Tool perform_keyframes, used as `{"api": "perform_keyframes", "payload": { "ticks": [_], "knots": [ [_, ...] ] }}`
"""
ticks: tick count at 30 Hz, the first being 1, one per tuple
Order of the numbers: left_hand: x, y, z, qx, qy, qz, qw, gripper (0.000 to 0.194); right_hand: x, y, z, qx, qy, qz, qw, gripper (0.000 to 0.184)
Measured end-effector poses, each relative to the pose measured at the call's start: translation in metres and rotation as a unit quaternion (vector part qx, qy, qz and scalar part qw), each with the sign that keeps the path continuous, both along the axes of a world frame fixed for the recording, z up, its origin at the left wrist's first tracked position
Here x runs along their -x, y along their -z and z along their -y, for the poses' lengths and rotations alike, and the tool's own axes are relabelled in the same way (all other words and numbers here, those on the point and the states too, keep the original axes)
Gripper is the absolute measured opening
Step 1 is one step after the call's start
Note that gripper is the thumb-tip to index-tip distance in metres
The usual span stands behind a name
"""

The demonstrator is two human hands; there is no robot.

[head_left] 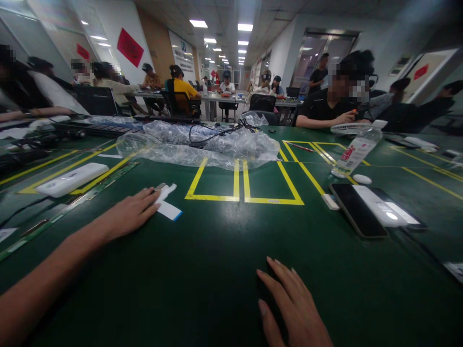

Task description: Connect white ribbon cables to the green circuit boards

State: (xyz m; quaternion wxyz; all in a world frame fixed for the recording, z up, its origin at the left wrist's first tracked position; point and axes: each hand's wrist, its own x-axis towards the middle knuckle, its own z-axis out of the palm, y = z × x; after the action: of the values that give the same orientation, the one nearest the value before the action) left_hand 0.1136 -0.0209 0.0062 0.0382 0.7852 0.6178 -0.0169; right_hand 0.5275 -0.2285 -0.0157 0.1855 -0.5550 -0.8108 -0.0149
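Palm down on the green table [213, 250], my left hand [132, 212] stretches its fingers out flat. Its fingertips touch a white flat ribbon cable [168, 208] with a blue end, and they cover part of it. My right hand [289, 303] is at the lower right, just over or on the tabletop; which one I cannot tell. Its fingers are slightly bent and apart, with nothing held. Left of my left hand lies a long narrow green circuit board strip [97, 190], near a white power bank-like box [72, 179].
Crumpled clear plastic wrap [206, 144] with black cables spreads across the back. Yellow tape outlines [271, 201] mark the tabletop. On the right are a tilted-looking plastic bottle [356, 152], a round white cap [362, 179] and a dark phone [356, 209]. A co-worker [325, 108] sits opposite.
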Motion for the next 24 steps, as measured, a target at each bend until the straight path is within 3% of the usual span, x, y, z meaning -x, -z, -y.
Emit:
{"api": "perform_keyframes", "payload": {
  "ticks": [3, 6, 9, 12, 15, 18, 21, 24],
  "knots": [
    [-0.072, -0.009, 0.037, 0.029, 0.143, 0.021, 0.989, 0.058, 0.001, 0.0, 0.0, -0.013, -0.003, 0.019, 1.0, 0.043],
    [-0.133, -0.018, 0.082, 0.047, 0.303, 0.065, 0.95, 0.055, 0.002, 0.002, -0.001, -0.027, 0.001, 0.033, 0.999, 0.045],
    [-0.168, -0.021, 0.117, 0.047, 0.378, 0.097, 0.919, 0.057, 0.003, 0.007, -0.001, -0.04, -0.008, 0.045, 0.998, 0.051],
    [-0.181, -0.019, 0.133, 0.057, 0.401, 0.109, 0.908, 0.063, 0.006, 0.011, -0.001, -0.055, -0.022, 0.073, 0.996, 0.055],
    [-0.177, -0.017, 0.127, 0.047, 0.398, 0.12, 0.908, 0.067, 0.007, 0.013, -0.002, -0.058, -0.021, 0.084, 0.995, 0.058],
    [-0.152, -0.014, 0.093, 0.0, 0.32, 0.103, 0.942, 0.054, 0.007, 0.01, -0.004, -0.051, -0.021, 0.08, 0.995, 0.062],
    [-0.096, -0.012, 0.042, -0.059, 0.15, 0.059, 0.985, 0.055, 0.007, 0.005, -0.004, -0.038, -0.023, 0.083, 0.996, 0.059],
    [-0.013, -0.008, -0.003, -0.107, 0.005, 0.034, 0.994, 0.077, 0.007, 0.001, -0.004, -0.032, -0.024, 0.092, 0.995, 0.054]
  ]
}}
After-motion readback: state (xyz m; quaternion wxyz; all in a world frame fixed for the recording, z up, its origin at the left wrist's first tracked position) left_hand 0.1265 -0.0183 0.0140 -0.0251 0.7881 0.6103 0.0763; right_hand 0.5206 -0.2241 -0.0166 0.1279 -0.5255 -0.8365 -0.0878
